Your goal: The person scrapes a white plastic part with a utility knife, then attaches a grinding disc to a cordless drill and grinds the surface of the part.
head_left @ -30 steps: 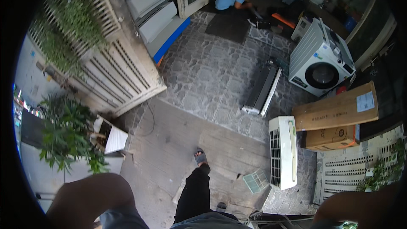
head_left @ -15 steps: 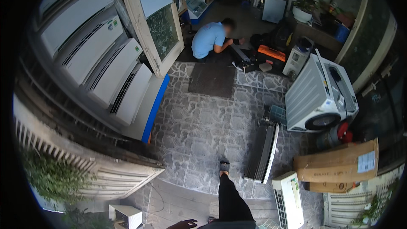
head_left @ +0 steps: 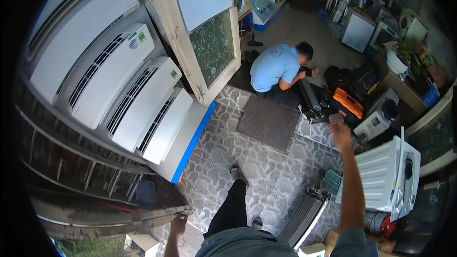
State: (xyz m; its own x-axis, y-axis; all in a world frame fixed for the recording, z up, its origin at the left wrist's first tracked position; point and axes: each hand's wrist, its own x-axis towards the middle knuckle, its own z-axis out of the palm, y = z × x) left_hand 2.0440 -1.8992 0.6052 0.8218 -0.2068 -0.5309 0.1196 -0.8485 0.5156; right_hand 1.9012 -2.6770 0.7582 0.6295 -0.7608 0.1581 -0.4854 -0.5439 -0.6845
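Note:
My right arm reaches out ahead, the right hand [head_left: 340, 135] raised over the floor between the washing machine [head_left: 373, 171] and the doorway. Its fingers are blurred, and nothing can be made out in them. Low on the left, my left hand [head_left: 178, 224] hangs close to the end of a metal rail [head_left: 162, 213]. Whether it touches the rail, and how its fingers sit, is too small to tell. An air-conditioner body with dark fins [head_left: 304, 216] lies on the tiles by my right leg.
Wall air-conditioner units [head_left: 143, 100] hang on a display stand at left. A co-worker in blue [head_left: 276, 69] crouches over a long dark part [head_left: 310, 97] beside an orange toolbox [head_left: 347, 103]. A brown mat [head_left: 269, 123] covers the threshold; a teal basket [head_left: 332, 182] sits near the washing machine.
I have stepped forward, so the co-worker and doorway look nearer and farther right. My right arm has come into view, stretched ahead. My left hand has shifted left and up.

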